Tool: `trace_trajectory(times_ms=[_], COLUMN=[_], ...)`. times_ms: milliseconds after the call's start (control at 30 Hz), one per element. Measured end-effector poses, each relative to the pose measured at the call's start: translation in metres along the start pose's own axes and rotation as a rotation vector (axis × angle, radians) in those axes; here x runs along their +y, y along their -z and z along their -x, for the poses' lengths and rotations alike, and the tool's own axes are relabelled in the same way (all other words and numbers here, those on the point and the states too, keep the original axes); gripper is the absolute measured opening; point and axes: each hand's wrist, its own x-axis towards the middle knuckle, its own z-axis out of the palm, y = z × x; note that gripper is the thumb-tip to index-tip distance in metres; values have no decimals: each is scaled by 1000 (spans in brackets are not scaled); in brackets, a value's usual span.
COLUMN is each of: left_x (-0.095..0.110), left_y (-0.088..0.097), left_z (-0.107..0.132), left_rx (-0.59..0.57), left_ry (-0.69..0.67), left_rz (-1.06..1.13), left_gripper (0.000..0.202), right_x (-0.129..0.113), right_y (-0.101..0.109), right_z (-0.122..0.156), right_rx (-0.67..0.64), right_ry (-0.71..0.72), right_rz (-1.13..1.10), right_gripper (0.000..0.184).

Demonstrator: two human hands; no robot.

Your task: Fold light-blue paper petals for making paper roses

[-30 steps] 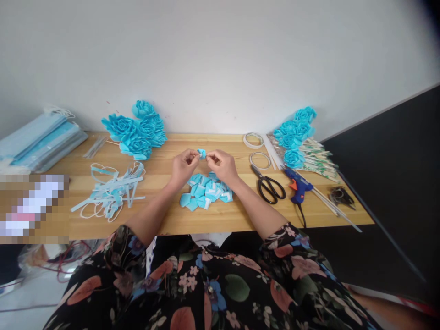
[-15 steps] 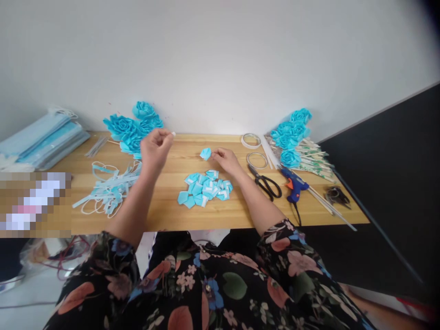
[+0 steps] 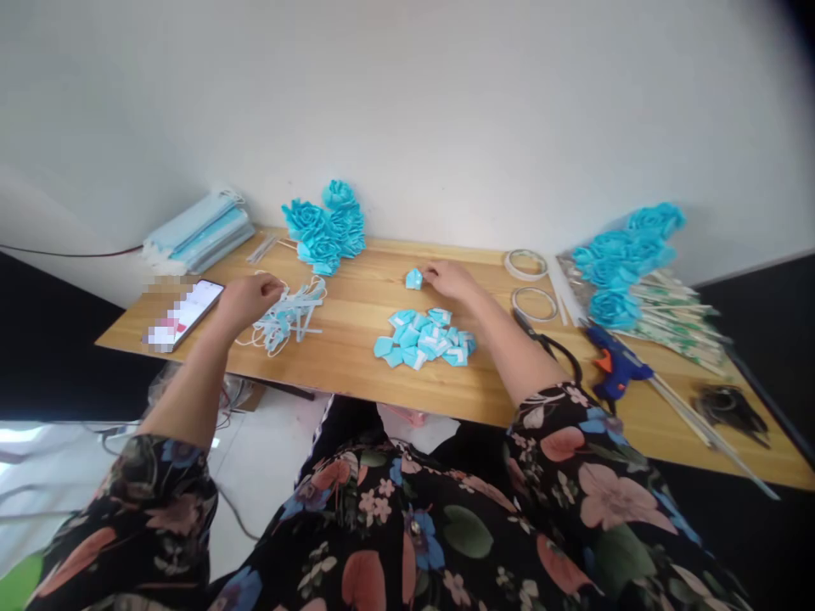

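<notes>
My right hand [image 3: 447, 280] pinches one small light-blue folded petal [image 3: 413, 279] above the back middle of the table. My left hand [image 3: 247, 304] is closed, fingers curled together, just left of a tangle of cut strips and white ear loops [image 3: 288, 316]; what it holds, if anything, is hidden. Between my arms lies a loose pile of folded blue petals [image 3: 424, 338], several showing white tape strips. A bunch of blue flowers [image 3: 328, 227] rests behind, near the wall.
On the left are stacked face masks [image 3: 200, 233] and a phone [image 3: 197, 305]. Tape rolls [image 3: 535, 304], black-handled scissors [image 3: 553, 348], a blue glue gun [image 3: 617, 365], more blue flowers [image 3: 621, 259] and wrapped sticks [image 3: 675, 314] lie to the right.
My left hand has moved left and down, from near the flowers to beside the cut strips; the small white bit at its fingertips no longer shows. The view has turned left.
</notes>
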Motion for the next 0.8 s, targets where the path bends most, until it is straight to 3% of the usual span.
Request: trace_trajectory(times_ms=[133,333,600,800], left_x=[-16,-27,-24,-6], left_y=[-9,-12,-12,-8], left_z=[-4,-9,-8,2], left_rx=[-24,-80,-33,57], left_ry=[-14,-59,-44,-37], left_rz=[-68,-49,-28,94], left_gripper=[33,39,40,35], right_x=[-4,2,14,18], right_y=[-3,6,21,25], right_z=[-6,14,56,96], right_rx=[10,87,158,170], right_ry=[-30,-40,-66,-39], right_rz=[96,78,-51,-103], right_gripper=[28,40,37,34])
